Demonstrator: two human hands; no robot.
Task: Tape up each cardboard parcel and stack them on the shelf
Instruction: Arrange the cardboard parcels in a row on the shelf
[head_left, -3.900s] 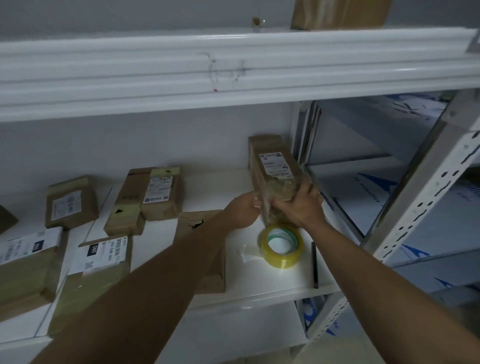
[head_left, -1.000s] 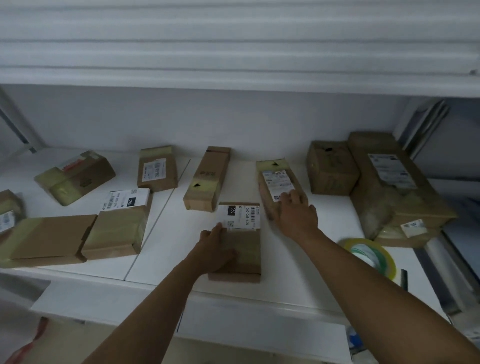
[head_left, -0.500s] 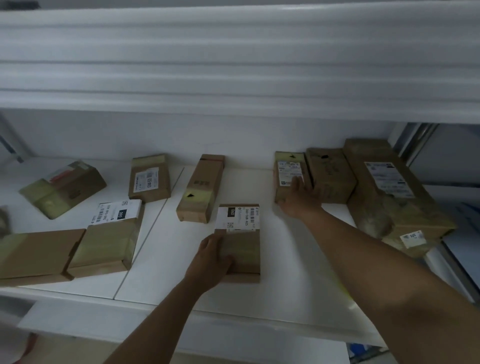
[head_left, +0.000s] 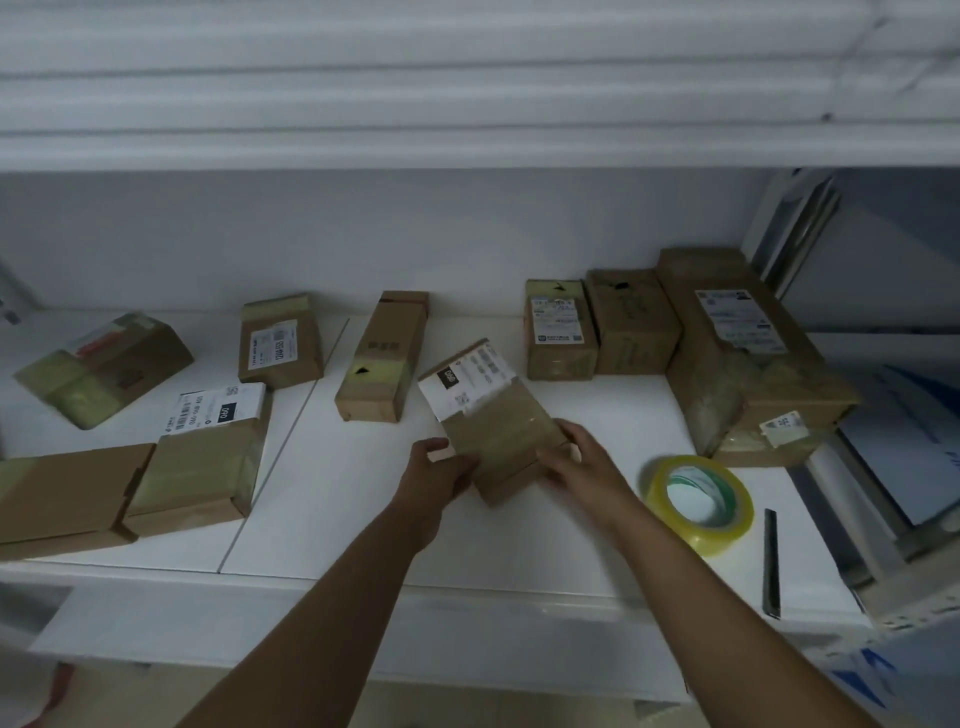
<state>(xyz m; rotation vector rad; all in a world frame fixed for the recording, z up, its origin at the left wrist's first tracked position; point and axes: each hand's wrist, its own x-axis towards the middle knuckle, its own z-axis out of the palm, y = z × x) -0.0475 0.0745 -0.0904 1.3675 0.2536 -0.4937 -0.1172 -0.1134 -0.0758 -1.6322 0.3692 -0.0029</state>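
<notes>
— Parcel (head_left: 491, 431) on the shelf (head_left: 597, 415), gripped between both hands: left hand (head_left: 439, 470) curled round its near-left corner, right hand (head_left: 582, 460) clasping the near-right edge. Tape roll (head_left: 698, 501) just right of the right hand.

— Handling?

— Probably light, stiff cardboard, glossy where taped; best held by opposite edges. Head view again: turned askew now, lay square half a second ago; right hand back from the far parcel (head_left: 560, 338).

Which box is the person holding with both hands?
The tilted box in the middle, white label on top. The left hand and right hand grip its near end; the other boxes lie untouched.
</notes>
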